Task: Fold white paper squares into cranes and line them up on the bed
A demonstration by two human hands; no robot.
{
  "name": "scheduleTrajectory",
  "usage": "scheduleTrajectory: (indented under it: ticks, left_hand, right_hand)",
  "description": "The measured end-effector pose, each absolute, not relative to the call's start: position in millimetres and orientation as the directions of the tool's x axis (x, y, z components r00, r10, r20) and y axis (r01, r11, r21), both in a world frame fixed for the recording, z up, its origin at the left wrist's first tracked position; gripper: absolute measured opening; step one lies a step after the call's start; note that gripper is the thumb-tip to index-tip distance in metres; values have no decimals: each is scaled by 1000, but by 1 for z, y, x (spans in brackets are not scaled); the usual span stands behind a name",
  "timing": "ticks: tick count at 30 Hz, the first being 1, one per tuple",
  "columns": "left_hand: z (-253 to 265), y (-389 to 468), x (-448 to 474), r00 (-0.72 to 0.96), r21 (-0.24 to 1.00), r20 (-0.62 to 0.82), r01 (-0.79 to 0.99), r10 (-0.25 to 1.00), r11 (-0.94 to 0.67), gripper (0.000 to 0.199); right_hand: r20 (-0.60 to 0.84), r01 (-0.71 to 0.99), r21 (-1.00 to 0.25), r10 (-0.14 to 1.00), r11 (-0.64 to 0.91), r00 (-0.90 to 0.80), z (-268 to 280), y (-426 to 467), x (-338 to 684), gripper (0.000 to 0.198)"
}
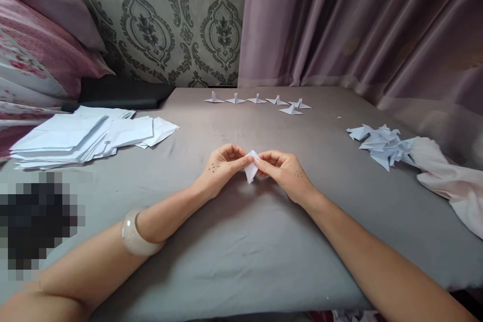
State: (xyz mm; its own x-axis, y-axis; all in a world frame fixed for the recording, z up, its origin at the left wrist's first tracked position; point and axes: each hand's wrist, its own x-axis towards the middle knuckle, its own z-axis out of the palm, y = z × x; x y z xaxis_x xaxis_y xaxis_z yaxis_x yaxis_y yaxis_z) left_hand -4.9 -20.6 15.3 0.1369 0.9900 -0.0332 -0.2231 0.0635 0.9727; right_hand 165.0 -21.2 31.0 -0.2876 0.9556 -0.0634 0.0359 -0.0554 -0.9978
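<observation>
A small piece of folded white paper (251,170) is held up over the middle of the grey cloth-covered table (211,261). My left hand (225,167) pinches its left side between thumb and fingers. From the right, my right hand (282,171) grips the same paper, its thumb close to the left thumb. The paper comes to a point at top and bottom. Its back is hidden behind the fingers.
Several folded paper cranes (257,99) stand in a row near the far edge. Stacked white paper sheets (71,133) lie at left, before a black flat item (124,94). Heaped folded papers (385,143) and a pale cloth (449,176) lie at right.
</observation>
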Motion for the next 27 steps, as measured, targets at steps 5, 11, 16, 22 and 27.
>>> scheduleTrajectory:
  ticks: [5,11,16,22,27]
  left_hand:
    - [16,-19,-7,276,943,-91,-284,957,171,30]
    - [19,-10,-14,184,812,-180,-526,966,252,23]
    - [18,-6,-16,152,765,-188,-597,970,242,26]
    - [18,-6,-17,166,757,-168,-609,972,235,23]
    - [20,-6,-16,177,737,-158,-634,972,235,21]
  right_hand:
    - [-45,14,-999,961,-42,-273,32,-20,166,30]
    - [116,-38,-993,985,112,-130,39,-20,171,23]
    - [186,52,-980,974,194,-127,40,-28,167,16]
    - [349,158,-915,925,370,-147,36,-34,161,8]
    - [466,243,-828,861,505,-201,34,-38,159,9]
